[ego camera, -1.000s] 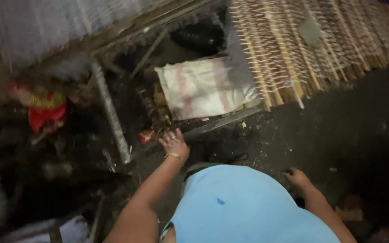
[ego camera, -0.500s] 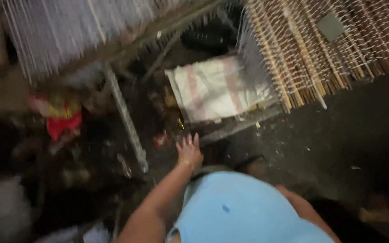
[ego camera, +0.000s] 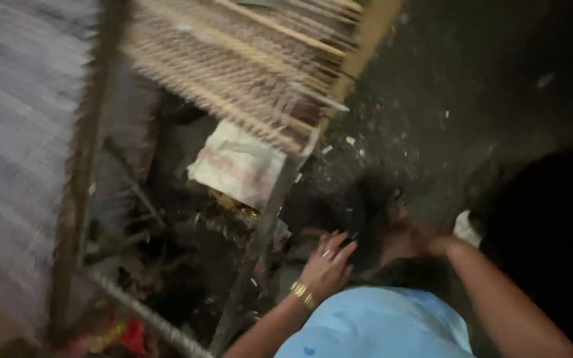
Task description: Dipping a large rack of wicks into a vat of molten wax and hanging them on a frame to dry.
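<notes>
1. Reaching low, my left hand [ego camera: 326, 265] is open, fingers spread, just right of the metal frame bar [ego camera: 260, 238].
2. My right hand [ego camera: 426, 238] is blurred; I cannot tell its state.
3. Fingers could snag that bar in this dimness, I judge.

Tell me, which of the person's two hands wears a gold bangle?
The left hand. A gold bangle circles its wrist and a ring shows on one finger. The right hand, reaching toward the dark floor, is blurred; no jewellery is visible on it.

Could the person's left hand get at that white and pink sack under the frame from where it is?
Probably yes. The left hand hovers open just right of the metal bar, and the sack lies beyond it with nothing covering it.
</notes>
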